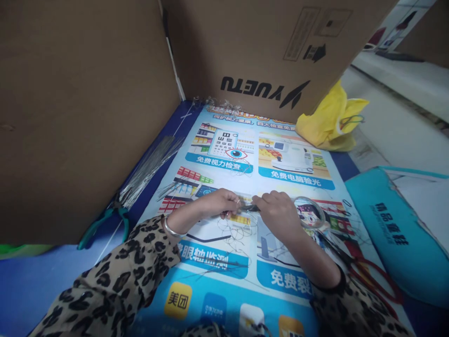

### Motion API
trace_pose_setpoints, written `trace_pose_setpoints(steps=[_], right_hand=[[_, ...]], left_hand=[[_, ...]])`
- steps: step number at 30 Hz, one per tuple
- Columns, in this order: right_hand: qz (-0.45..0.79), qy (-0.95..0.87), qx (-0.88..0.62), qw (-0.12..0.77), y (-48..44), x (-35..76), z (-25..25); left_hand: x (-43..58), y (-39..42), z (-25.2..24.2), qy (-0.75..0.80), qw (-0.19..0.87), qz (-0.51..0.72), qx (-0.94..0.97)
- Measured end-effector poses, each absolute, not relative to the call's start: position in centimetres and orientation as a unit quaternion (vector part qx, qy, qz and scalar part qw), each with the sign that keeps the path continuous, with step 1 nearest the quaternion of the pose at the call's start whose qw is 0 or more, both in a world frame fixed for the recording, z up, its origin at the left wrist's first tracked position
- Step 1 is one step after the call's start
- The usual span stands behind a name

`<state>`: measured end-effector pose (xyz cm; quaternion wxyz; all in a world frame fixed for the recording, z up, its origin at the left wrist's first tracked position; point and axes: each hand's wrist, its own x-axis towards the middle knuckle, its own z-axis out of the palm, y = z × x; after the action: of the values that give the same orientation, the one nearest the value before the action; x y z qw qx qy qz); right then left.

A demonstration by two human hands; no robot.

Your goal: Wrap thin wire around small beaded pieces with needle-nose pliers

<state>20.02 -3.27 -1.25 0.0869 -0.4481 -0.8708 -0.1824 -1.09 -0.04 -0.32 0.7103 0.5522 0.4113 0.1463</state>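
Note:
My left hand (221, 204) is closed in a pinch on a thin metal wire, just left of the middle of the printed poster (224, 185). My right hand (277, 213) is wrapped around a small dark metal tool (249, 208) that looks like pliers. Its tip points left and meets the wire at my left fingertips; the handles are hidden in my palm. Below the hands, loose bent wires (235, 234) lie on the poster. Beside my right wrist are a clear tape roll (321, 220) and red-handled scissors (377, 276), partly under my sleeve.
Large cardboard panels (259, 51) wall off the left and back. A bundle of straight wires (150, 168) and green-handled pliers (105, 224) lie at left. Small wire pieces (219, 104) sit at the back. A yellow bag (326, 124) and turquoise shoebox (389, 229) stand at right.

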Motion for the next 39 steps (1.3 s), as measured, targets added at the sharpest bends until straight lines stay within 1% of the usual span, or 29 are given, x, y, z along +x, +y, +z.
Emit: trace_pose_setpoints(steps=[3,9,15,22,27,33,39], right_hand=[[-0.155,-0.875,-0.452,0.076,-3.17,20.04,-1.09],[-0.209,-0.873,-0.436,0.060,-3.35,20.13,-0.32],[-0.235,-0.868,-0.434,0.057,-3.43,19.94,-0.41],[-0.211,-0.871,-0.442,0.043,-3.47,19.75,-0.46],[-0.197,-0.871,-0.447,0.052,-3.39,19.76,-0.90],[-0.210,-0.867,-0.448,0.056,-3.43,19.74,-1.20],[-0.212,-0.867,-0.444,0.080,-3.44,19.65,-1.19]], left_hand=[[-1.09,0.03,-0.25,0.412,0.708,0.142,0.555],[-1.01,0.15,-0.13,0.412,0.714,0.128,0.551],[-1.03,0.21,-0.52,0.423,0.715,0.120,0.544],[-1.04,0.15,-0.49,0.425,0.712,0.121,0.545],[-1.04,0.18,-0.26,0.428,0.704,0.113,0.556],[-1.06,0.20,-0.20,0.422,0.705,0.106,0.560],[-1.08,0.17,-0.31,0.422,0.710,0.108,0.553]])
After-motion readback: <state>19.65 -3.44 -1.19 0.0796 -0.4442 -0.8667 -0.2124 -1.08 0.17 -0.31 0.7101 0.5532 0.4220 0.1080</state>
